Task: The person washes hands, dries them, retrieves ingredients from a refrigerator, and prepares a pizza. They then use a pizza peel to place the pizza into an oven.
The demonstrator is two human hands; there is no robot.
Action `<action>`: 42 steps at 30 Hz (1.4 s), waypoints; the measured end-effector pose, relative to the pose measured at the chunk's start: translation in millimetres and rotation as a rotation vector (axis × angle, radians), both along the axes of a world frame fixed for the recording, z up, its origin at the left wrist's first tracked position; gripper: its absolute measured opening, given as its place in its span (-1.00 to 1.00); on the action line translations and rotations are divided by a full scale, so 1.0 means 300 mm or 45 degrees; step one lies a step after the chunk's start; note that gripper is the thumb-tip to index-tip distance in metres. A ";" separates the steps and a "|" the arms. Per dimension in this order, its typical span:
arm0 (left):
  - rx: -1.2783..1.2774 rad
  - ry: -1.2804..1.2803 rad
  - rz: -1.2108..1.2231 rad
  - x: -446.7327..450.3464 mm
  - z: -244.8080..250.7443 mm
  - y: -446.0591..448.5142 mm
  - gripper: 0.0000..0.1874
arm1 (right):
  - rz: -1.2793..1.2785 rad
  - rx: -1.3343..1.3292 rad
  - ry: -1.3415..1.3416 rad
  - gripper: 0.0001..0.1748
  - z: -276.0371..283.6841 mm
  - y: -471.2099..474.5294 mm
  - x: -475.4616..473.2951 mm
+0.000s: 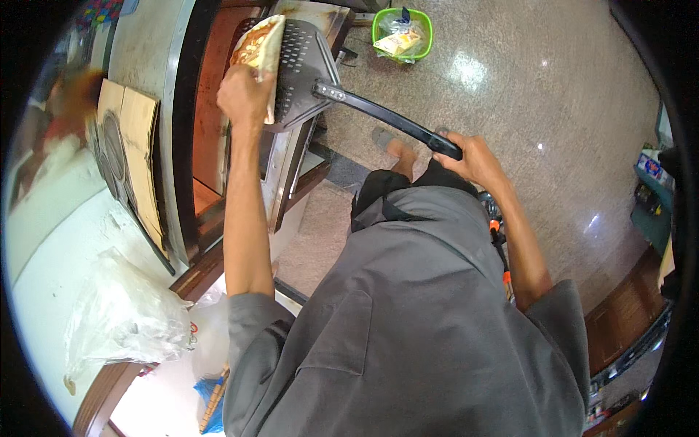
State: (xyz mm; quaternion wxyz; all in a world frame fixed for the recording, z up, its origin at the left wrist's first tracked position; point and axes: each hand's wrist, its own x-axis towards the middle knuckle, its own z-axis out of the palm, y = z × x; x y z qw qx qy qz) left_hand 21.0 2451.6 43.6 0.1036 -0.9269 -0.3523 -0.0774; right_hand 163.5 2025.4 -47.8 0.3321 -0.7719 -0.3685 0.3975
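Observation:
A perforated metal pizza peel (306,60) lies across the front of an oven-like cabinet at the upper left. My right hand (472,158) is closed around the end of its black handle. On the peel's left part is a pizza (262,43) with red sauce and pale topping, its right side raised or folded over. My left hand (246,94) grips the near part of the pizza's edge; the fingertips are partly hidden.
An orange-lit opening (210,109) lies beside the peel. Cardboard (139,136) and a round wire screen (113,145) lean left of it. A clear plastic bag (128,311) sits at lower left. A green-rimmed bin (430,41) stands on the floor.

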 end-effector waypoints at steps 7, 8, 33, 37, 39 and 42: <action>0.034 -0.042 -0.075 -0.023 0.018 0.026 -0.67 | -0.039 0.021 0.067 -0.62 0.023 -0.003 0.010; 0.037 -0.022 -0.061 -0.014 0.005 0.004 -0.68 | -0.028 0.054 0.040 -0.62 0.024 -0.003 0.010; -1.373 -1.197 0.874 -0.878 0.048 -0.743 -0.72 | 0.527 0.398 -0.349 -0.80 0.730 0.904 0.033; -1.253 -1.328 0.784 -0.958 0.087 -0.737 -0.67 | 0.739 0.786 -0.089 -0.81 0.854 1.411 -0.246; -1.235 -1.394 0.791 -0.995 0.100 -0.742 -0.65 | 0.858 0.801 -0.014 -0.78 0.859 1.692 -0.392; -1.337 -1.581 0.959 -1.049 0.122 -0.771 -0.63 | 0.910 0.669 -0.496 -0.62 0.864 2.080 -0.564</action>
